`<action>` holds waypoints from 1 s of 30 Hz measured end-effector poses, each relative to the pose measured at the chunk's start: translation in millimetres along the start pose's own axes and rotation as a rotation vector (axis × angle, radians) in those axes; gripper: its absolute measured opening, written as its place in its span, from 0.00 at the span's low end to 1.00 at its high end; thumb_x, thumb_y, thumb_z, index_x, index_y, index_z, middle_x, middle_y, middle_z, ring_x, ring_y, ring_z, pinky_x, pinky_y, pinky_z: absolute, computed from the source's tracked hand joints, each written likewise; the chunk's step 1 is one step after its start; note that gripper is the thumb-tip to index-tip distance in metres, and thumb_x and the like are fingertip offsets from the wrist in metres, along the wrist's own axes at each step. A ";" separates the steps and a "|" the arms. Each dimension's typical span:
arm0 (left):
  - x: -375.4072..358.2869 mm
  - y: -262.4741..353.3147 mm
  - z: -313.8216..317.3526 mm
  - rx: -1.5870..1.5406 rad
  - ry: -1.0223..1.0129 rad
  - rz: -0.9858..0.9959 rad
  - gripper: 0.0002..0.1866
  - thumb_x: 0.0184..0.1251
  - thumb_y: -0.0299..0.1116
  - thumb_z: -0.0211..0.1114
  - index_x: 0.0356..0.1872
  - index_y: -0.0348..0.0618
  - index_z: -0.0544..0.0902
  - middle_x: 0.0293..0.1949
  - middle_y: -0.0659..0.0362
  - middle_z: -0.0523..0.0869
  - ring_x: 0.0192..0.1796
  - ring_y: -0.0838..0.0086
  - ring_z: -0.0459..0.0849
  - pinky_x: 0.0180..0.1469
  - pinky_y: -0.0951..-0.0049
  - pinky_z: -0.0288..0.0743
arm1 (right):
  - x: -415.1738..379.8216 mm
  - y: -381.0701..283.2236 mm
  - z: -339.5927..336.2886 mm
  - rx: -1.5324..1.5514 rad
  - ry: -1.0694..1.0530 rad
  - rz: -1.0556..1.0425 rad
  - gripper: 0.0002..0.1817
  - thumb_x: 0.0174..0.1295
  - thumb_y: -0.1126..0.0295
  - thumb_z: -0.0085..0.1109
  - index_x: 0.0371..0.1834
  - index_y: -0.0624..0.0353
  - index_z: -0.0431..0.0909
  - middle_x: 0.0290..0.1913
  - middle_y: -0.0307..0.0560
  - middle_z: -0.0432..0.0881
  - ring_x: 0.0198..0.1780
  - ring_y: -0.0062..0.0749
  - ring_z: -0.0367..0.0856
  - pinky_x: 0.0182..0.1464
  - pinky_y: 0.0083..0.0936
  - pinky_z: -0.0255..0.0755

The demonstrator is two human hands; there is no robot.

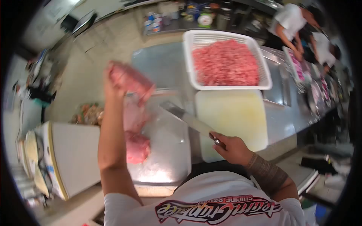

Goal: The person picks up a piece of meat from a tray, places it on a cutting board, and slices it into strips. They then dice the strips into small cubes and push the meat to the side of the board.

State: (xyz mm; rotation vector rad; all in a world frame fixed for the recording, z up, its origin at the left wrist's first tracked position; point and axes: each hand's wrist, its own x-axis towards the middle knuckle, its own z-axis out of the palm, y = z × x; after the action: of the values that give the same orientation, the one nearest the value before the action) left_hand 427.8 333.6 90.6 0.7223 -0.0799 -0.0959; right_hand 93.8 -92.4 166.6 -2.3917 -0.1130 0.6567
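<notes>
A large piece of raw meat (132, 80) is gripped in my left hand (112, 87), raised over the left side of the steel table and slightly blurred. Below it, more raw meat (136, 146) lies on a metal tray (166, 150). My right hand (234, 150) is wrapped round the dark handle of a broad-bladed knife (188, 119). The blade points up and left, crossing from the cutting board's edge to above the tray. Beside it is the white-yellowish cutting board (232, 116). Beyond the board stands a white plastic basket (267, 81) of small pink meat pieces (226, 62).
Two people in white shirts (288, 22) work at the far right by a tray of meat (296, 69). A white chest-like box (77, 154) stands to the left. Containers and a scale (204, 20) sit on the back counter. A chair (83, 23) is at upper left.
</notes>
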 end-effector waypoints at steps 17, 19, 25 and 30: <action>-169.1 -227.1 218.3 0.981 -0.219 -0.454 0.29 0.72 0.39 0.70 0.68 0.37 0.74 0.58 0.44 0.82 0.60 0.54 0.82 0.64 0.57 0.78 | -130.9 150.8 -3.2 0.417 0.364 0.270 0.30 0.76 0.59 0.62 0.75 0.65 0.74 0.48 0.61 0.90 0.49 0.51 0.90 0.55 0.43 0.82; -174.0 -250.0 197.9 1.458 -0.195 -0.183 0.31 0.73 0.39 0.69 0.71 0.36 0.71 0.59 0.42 0.81 0.61 0.51 0.82 0.64 0.56 0.77 | -134.4 170.4 1.3 0.396 0.353 0.233 0.30 0.77 0.58 0.61 0.75 0.65 0.73 0.49 0.61 0.90 0.51 0.52 0.90 0.57 0.43 0.82; -266.2 -269.6 223.9 1.494 -0.329 -0.242 0.52 0.61 0.34 0.78 0.85 0.38 0.58 0.73 0.34 0.74 0.78 0.43 0.72 0.78 0.53 0.69 | -148.9 222.4 -19.2 0.459 0.244 0.097 0.32 0.79 0.58 0.59 0.79 0.64 0.70 0.57 0.64 0.89 0.58 0.49 0.89 0.63 0.39 0.80; -272.5 -309.5 204.9 1.474 -0.048 -0.115 0.53 0.58 0.34 0.78 0.85 0.41 0.60 0.74 0.38 0.76 0.75 0.51 0.77 0.76 0.58 0.71 | -124.6 255.1 -32.7 0.501 0.181 -0.069 0.29 0.78 0.60 0.60 0.75 0.66 0.73 0.58 0.65 0.88 0.57 0.47 0.87 0.62 0.39 0.79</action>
State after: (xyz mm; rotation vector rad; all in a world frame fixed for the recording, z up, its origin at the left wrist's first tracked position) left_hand 117.0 -0.3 27.6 2.1986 -0.1544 -0.1615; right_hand -20.2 -341.7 85.8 -1.9399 0.0432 0.3779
